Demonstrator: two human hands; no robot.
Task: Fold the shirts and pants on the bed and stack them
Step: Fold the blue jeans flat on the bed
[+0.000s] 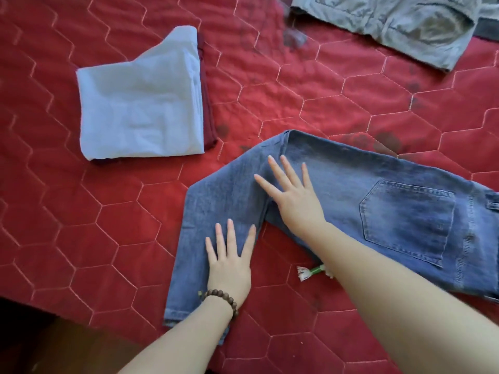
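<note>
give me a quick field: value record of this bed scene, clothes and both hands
surface: red quilted bedspread
being folded: blue jeans, back pocket up, legs bent toward the near edge
left hand: flat on the lower leg, fingers spread, bead bracelet on the wrist
right hand: flat near the bend, fingers spread
folded stack: white shirt on top of a dark red garment, far left
unfolded: grey garment, far right
other: small white and green item beside the right forearm

Folded shirts (140, 103) lie left of jeans (351, 201) on the bed (54, 211).
</note>
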